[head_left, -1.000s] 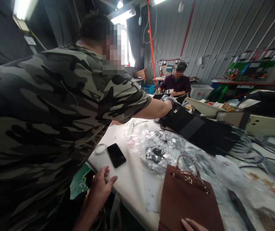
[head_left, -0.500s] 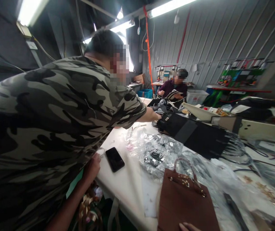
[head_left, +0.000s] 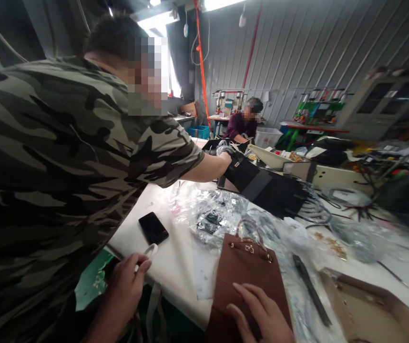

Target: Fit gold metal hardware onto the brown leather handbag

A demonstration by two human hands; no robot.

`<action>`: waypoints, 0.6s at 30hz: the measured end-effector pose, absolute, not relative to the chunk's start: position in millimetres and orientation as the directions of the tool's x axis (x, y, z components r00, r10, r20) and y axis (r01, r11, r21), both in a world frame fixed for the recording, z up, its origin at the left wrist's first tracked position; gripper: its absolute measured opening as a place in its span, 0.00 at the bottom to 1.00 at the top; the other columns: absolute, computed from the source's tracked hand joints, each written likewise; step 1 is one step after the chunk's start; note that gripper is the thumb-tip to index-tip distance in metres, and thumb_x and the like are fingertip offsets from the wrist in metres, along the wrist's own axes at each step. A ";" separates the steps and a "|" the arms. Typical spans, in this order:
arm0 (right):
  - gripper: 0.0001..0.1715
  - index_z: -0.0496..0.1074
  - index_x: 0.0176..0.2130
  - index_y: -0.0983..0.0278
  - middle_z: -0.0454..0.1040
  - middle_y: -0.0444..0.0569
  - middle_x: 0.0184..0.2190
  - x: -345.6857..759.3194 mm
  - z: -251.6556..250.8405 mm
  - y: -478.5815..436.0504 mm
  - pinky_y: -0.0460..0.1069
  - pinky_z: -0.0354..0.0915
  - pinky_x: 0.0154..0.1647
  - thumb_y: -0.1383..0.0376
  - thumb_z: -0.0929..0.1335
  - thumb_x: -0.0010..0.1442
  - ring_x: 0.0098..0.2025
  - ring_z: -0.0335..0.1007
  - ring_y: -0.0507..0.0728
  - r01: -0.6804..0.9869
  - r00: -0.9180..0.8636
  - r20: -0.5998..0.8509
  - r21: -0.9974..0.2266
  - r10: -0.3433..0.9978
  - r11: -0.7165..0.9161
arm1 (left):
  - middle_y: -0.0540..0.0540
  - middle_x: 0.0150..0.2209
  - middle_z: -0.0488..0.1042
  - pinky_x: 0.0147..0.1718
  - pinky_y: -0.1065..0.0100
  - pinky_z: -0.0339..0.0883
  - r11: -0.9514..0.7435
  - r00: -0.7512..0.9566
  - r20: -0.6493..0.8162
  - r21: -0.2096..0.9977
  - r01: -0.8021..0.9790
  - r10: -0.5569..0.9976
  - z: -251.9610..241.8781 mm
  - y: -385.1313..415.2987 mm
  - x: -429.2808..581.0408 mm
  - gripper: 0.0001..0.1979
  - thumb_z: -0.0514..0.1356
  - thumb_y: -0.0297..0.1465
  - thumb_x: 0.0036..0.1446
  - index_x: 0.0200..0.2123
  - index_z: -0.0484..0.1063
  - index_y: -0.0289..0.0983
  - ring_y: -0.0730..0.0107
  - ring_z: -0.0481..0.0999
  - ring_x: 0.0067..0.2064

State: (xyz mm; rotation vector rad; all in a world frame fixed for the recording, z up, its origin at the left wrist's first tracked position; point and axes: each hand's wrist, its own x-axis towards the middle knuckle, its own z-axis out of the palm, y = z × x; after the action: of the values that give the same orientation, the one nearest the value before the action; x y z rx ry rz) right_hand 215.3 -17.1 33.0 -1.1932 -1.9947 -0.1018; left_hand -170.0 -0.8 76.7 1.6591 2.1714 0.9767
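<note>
My left hand (head_left: pixel 127 278) is closed at the table's near edge, pinching a thin white looped strip (head_left: pixel 151 249) whose exact kind I cannot make out. A brown handbag (head_left: pixel 252 278) with a top handle and gold-coloured metal fittings lies on the table at the lower middle. Over its lower front is my right hand (head_left: pixel 258 312), fingers apart and holding nothing; whether it touches the bag is hard to tell. A black phone (head_left: pixel 153 227) lies just beyond my left hand.
At my left a co-worker in a camouflage shirt (head_left: pixel 93 157) reaches across to black bag pieces (head_left: pixel 261 183). Clear plastic wrapping (head_left: pixel 209 214) spreads behind the handbag. Right of it are a dark strip (head_left: pixel 311 290) and a brown open tray (head_left: pixel 372 305). Another person (head_left: pixel 242 123) sits further back.
My left hand has come further into view, lifting the white strip. More of my right hand now shows over the handbag. The view has turned right; the co-worker's arm remains stretched out.
</note>
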 end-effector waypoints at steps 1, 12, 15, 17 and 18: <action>0.21 0.78 0.63 0.55 0.85 0.51 0.53 202.8 52.0 -17.3 0.48 0.83 0.50 0.56 0.73 0.74 0.49 0.86 0.58 0.719 -0.232 0.632 -0.400 0.739 0.568 | 0.44 0.40 0.85 0.48 0.54 0.74 0.101 -0.302 0.175 0.692 0.715 0.937 83.1 -7.0 -151.0 0.17 0.55 0.48 0.70 0.40 0.77 0.45 0.48 0.83 0.47; 0.23 0.74 0.66 0.56 0.78 0.51 0.59 161.3 116.8 -3.9 0.51 0.77 0.60 0.69 0.68 0.76 0.59 0.79 0.58 0.422 -0.243 0.439 -0.755 0.865 0.502 | 0.46 0.45 0.82 0.49 0.64 0.74 -0.296 0.115 0.281 0.779 0.552 0.953 93.3 -10.9 -46.6 0.14 0.57 0.46 0.77 0.48 0.78 0.46 0.59 0.82 0.48; 0.18 0.77 0.60 0.55 0.79 0.49 0.54 169.8 119.8 -1.3 0.50 0.76 0.54 0.69 0.68 0.77 0.53 0.79 0.55 0.389 -0.217 0.488 -0.751 0.846 0.533 | 0.46 0.42 0.81 0.48 0.65 0.74 -0.381 0.184 0.336 0.751 0.540 0.924 100.6 -10.7 -40.4 0.13 0.56 0.42 0.78 0.45 0.78 0.45 0.60 0.81 0.46; 0.13 0.79 0.55 0.55 0.80 0.46 0.50 173.7 122.7 0.2 0.50 0.74 0.51 0.69 0.69 0.76 0.50 0.79 0.54 0.395 -0.200 0.535 -0.723 0.821 0.567 | 0.47 0.41 0.80 0.47 0.66 0.74 -0.383 0.212 0.318 0.761 0.524 0.924 102.7 -11.6 -37.5 0.13 0.55 0.42 0.78 0.44 0.77 0.44 0.62 0.80 0.45; 0.11 0.80 0.52 0.55 0.81 0.45 0.48 175.1 124.3 0.9 0.50 0.74 0.50 0.69 0.70 0.76 0.49 0.78 0.55 0.416 -0.199 0.559 -0.696 0.805 0.586 | 0.47 0.41 0.80 0.47 0.67 0.73 -0.370 0.218 0.300 0.771 0.519 0.929 102.4 -12.0 -36.7 0.13 0.55 0.42 0.79 0.44 0.76 0.44 0.63 0.79 0.45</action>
State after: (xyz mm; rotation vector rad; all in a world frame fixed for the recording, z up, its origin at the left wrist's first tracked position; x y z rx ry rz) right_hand 175.1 0.9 124.3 -0.9943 -1.8216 0.4901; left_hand -36.7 -12.0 102.4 1.9793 1.3317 1.0363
